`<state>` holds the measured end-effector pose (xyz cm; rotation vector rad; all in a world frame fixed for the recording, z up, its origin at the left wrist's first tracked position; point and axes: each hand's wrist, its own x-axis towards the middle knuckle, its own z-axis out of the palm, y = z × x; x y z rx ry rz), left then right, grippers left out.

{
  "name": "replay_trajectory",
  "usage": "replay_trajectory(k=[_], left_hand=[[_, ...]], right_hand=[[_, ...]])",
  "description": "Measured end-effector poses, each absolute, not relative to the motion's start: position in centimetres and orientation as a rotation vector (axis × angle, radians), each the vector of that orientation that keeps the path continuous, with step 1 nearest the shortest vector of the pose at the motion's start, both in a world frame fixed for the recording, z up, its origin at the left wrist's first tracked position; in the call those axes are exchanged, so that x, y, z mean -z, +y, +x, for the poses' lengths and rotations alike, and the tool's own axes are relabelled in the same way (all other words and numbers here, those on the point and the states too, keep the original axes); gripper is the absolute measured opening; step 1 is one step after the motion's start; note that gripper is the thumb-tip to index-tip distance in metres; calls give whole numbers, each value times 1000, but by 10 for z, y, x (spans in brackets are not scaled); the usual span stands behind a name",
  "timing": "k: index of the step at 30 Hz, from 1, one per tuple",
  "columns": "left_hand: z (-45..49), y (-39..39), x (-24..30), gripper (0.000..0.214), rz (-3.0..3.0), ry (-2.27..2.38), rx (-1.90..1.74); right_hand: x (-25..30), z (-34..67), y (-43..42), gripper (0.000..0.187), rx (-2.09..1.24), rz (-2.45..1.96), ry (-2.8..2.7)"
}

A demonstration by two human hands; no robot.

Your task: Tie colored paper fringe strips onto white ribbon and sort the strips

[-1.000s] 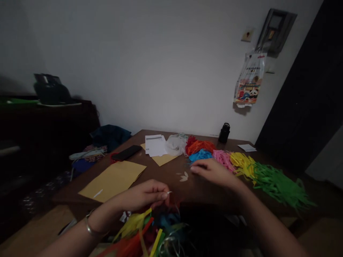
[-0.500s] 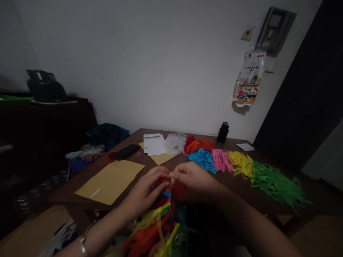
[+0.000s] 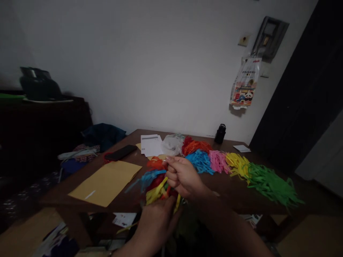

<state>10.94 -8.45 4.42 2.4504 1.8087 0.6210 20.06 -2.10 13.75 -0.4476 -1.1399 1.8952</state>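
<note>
My right hand is closed round the top of a bunch of coloured paper strips, orange, blue, red and yellow, held up over the near edge of the brown table. My left hand is below it, fingers curled round the bunch's lower end; what it grips there is partly hidden. Behind my hands, heaps of cut strips lie in a row on the table: orange, blue, pink, yellow and green.
A tan envelope lies at the left, a black phone and white papers behind it, a clear plastic bag beside those. A small black bottle stands near the wall. A dark cabinet stands at the left, a dark door at the right.
Both hands rose with the strip bunch. My right hand moved from the table onto the bunch's top, and my left hand dropped to its lower end.
</note>
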Motion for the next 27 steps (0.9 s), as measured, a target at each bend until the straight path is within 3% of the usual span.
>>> replay_trajectory(k=[4, 10, 13, 17, 19, 27], left_hand=[[100, -74, -40, 14, 2442, 1850, -719], [74, -76, -22, 9, 2376, 1672, -1243], [73, -83, -15, 9, 2491, 1520, -1276], [75, -83, -3, 24, 2488, 1561, -1259], [75, -81, 0, 15, 2414, 1579, -1210], [67, -87, -33, 25, 1923, 1295, -1395]], right_hand=[[-132, 198, -21, 32, -1890, -437, -1058], [-132, 202, -16, 32, -1833, -447, -903], [-133, 201, -15, 33, -1840, -410, -882], [-131, 195, -16, 36, -1840, -338, -870], [-130, 194, -18, 36, -1833, -335, -870], [-127, 207, -6, 37, -1723, -385, -803]])
